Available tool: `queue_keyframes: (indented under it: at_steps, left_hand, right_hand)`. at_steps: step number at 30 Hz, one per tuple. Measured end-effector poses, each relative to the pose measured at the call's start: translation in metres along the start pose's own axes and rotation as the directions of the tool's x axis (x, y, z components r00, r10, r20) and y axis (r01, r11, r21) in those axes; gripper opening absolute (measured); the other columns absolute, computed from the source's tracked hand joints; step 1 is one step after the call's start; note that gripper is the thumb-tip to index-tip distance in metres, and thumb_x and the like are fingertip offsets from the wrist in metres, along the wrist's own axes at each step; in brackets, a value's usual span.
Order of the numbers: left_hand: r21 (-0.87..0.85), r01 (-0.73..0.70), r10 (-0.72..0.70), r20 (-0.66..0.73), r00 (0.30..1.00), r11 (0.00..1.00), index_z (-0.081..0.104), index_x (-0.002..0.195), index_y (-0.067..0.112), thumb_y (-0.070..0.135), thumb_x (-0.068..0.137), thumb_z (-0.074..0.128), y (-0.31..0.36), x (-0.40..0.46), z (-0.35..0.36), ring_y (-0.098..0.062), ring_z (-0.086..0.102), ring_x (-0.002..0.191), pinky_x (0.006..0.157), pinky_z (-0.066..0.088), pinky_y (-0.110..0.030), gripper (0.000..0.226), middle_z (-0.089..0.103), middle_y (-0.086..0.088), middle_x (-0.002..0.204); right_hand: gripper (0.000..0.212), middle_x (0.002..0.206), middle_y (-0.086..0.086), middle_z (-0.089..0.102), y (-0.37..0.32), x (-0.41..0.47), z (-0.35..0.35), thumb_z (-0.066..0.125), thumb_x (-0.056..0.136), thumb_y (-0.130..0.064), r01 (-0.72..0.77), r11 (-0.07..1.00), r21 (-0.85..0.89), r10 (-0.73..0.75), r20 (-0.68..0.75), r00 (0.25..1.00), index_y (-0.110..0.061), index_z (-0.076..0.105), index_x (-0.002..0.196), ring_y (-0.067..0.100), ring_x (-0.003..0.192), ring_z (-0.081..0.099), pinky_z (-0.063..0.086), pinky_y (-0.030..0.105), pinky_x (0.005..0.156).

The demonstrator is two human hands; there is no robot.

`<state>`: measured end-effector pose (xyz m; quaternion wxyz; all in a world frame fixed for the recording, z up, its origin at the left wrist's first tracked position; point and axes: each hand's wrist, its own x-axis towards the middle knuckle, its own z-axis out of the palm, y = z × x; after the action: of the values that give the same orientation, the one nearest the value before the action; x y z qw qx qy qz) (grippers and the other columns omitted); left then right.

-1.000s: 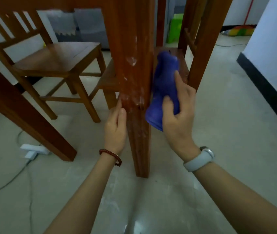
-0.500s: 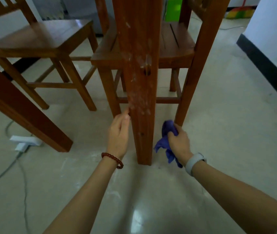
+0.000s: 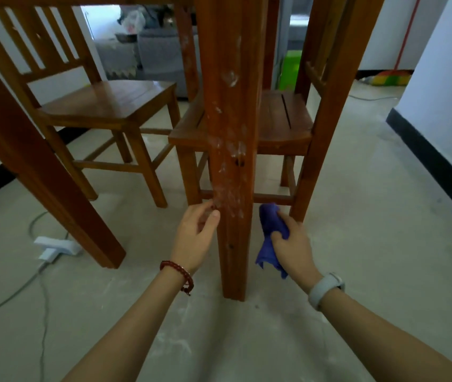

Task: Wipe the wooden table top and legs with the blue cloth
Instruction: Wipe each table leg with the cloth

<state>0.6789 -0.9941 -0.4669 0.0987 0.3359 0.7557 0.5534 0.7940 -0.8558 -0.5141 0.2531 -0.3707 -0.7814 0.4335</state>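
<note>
A reddish wooden table leg [image 3: 230, 128] stands upright in the middle of the head view, smeared with white marks along its front. My right hand [image 3: 293, 244] grips the bunched blue cloth [image 3: 270, 232] against the leg's right side, low down near the floor. My left hand [image 3: 196, 235] rests on the leg's left edge at about the same height, its thumb on the wood and its fingers loosely bent. The table top is out of view above.
Two wooden chairs [image 3: 114, 106] [image 3: 282, 119] stand behind the leg. Another table leg [image 3: 40, 172] slants across the left. A white power strip [image 3: 54, 246] with a cable lies on the pale tiled floor. A white wall with a black skirting [image 3: 434, 155] runs along the right.
My right hand has carried the cloth from high on the leg's right side down toward the floor, then slightly back up. My left hand has stayed on the leg's left edge.
</note>
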Motion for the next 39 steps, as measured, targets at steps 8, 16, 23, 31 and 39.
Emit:
queue_keyframes:
  at_steps: [8,16,23,31,39]
  left_hand:
    - [-0.214,-0.143,0.139,-0.031,0.99,0.966,0.034,0.13,0.031,0.023,0.095,0.038,0.067,0.013,-0.021,0.008,0.043,0.106,0.079,0.036,-0.007,0.037,0.039,0.011,0.128]
    - [-0.422,0.091,-0.068,0.068,0.995,0.902,0.051,0.119,0.022,0.034,0.098,0.021,0.076,0.016,-0.039,-0.013,0.052,0.107,0.097,0.037,-0.035,0.039,0.055,0.004,0.115]
    - [-0.387,0.162,-0.198,-0.053,0.979,0.908,0.049,0.125,0.018,0.032,0.098,0.026,0.04,0.008,-0.054,-0.018,0.049,0.115,0.099,0.038,-0.037,0.039,0.051,0.0,0.123]
    - [-0.326,0.068,-0.088,-0.047,0.995,0.943,0.049,0.119,0.026,0.029,0.097,0.028,0.041,0.012,-0.056,-0.011,0.051,0.11,0.096,0.04,-0.03,0.03,0.053,0.006,0.119]
    - [-0.331,0.014,-0.036,-0.061,0.997,0.944,0.046,0.125,0.021,0.027,0.097,0.029,0.051,0.018,-0.052,-0.014,0.048,0.115,0.096,0.04,-0.032,0.033,0.05,0.002,0.124]
  right_hand:
    - [0.049,0.119,0.014,0.043,-0.135,-0.005,-0.079,0.047,0.079,-0.011,0.745,0.604,-0.282,-0.778,-0.409,0.476,-0.01,0.037,0.127,0.003,0.095,0.042,0.04,0.01,0.081]
    - [0.036,0.124,0.008,0.051,-0.184,0.024,-0.054,0.049,0.085,-0.016,0.58,0.252,-0.774,-0.966,-0.162,0.203,-0.018,0.05,0.121,0.027,0.109,0.038,0.042,0.04,0.081]
    - [0.035,0.12,0.003,0.057,-0.015,-0.028,0.018,0.049,0.085,-0.013,0.846,0.095,-0.524,-0.294,0.797,0.527,-0.02,0.056,0.119,0.028,0.112,0.049,0.043,0.04,0.085]
    - [0.031,0.122,0.007,0.044,-0.127,-0.014,-0.032,0.05,0.09,-0.021,0.801,0.146,-0.581,-0.985,-0.01,0.173,-0.02,0.045,0.12,0.027,0.104,0.042,0.042,0.038,0.085]
    - [0.05,0.122,0.005,0.048,-0.086,0.012,-0.014,0.067,0.074,-0.015,0.625,0.158,-0.765,-0.938,0.081,0.336,-0.021,0.048,0.12,0.031,0.107,0.047,0.048,0.048,0.082]
